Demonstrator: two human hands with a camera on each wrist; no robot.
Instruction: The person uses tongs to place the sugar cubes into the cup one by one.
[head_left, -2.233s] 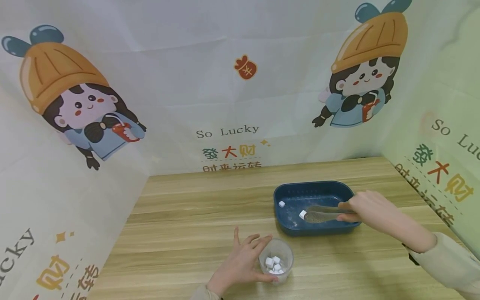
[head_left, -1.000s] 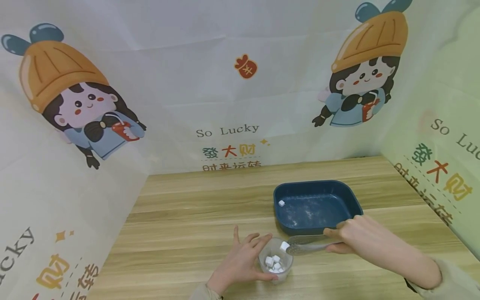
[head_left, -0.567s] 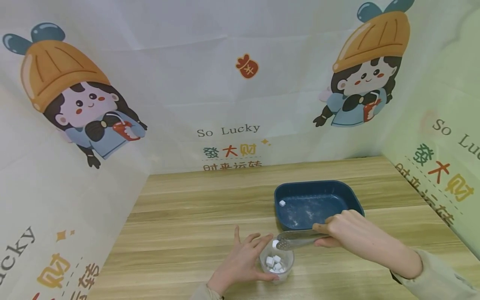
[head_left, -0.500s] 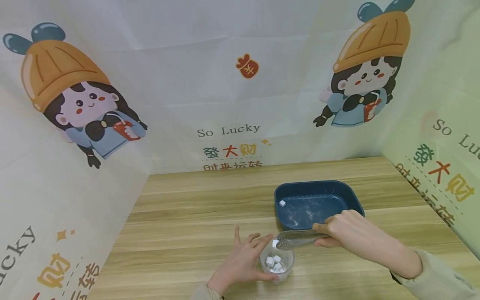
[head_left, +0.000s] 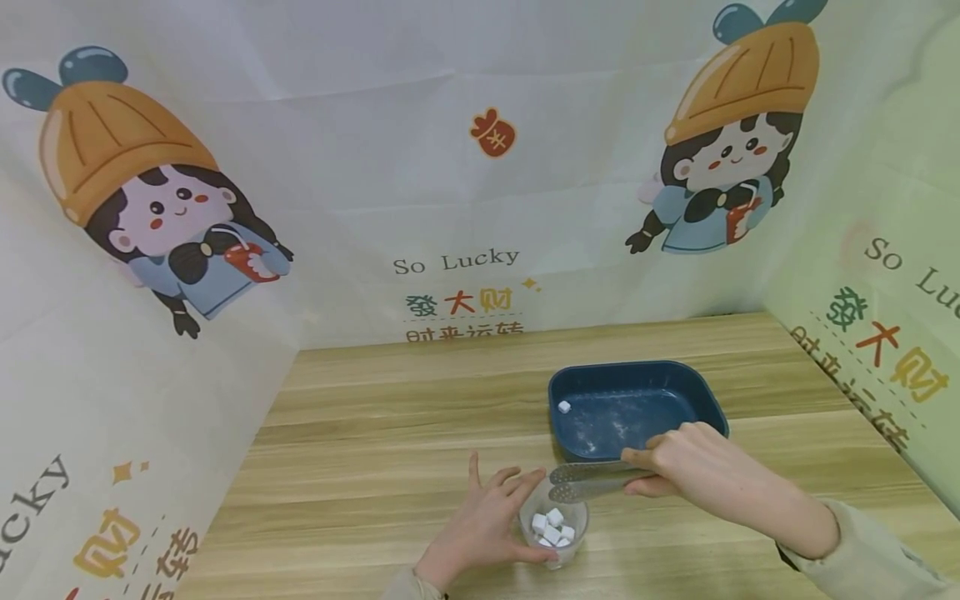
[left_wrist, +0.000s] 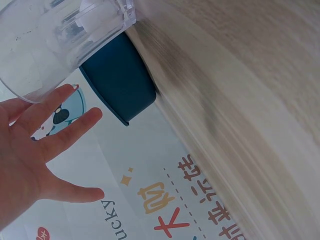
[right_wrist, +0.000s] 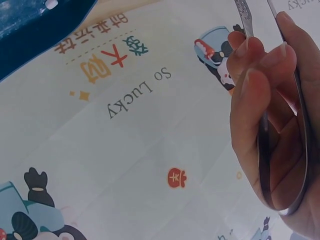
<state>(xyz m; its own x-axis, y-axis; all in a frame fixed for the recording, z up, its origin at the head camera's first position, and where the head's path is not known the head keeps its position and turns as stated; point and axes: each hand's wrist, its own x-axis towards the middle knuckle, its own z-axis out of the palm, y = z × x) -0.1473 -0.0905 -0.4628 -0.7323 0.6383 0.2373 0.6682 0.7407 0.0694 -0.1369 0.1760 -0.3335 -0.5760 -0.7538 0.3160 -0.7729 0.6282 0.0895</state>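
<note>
My left hand [head_left: 487, 521] holds a clear plastic cup [head_left: 574, 555] standing on the table, thumb on the near side and index finger on the far side. In the left wrist view its other fingers are spread apart. Several small white cubes [head_left: 553, 517] lie in the bottom of the cup. My right hand [head_left: 693, 462] grips metal tongs [head_left: 588, 489], whose perforated tips are spread slightly apart over the cup's far rim with nothing between them. The right wrist view shows fingers curled round the bent tongs [right_wrist: 304, 165].
A dark blue rectangular tray [head_left: 660, 412] sits behind the cup, partly hidden by the right hand. One white cube [head_left: 564, 407] and white powdery marks are inside it. Printed cloth walls [head_left: 375, 167] enclose the wooden table [head_left: 360, 467] at the back and sides.
The tongs took a cube from the tray and carried it left and nearer to the cup. Their tips have parted and the cube has dropped inside. My left hand stayed put.
</note>
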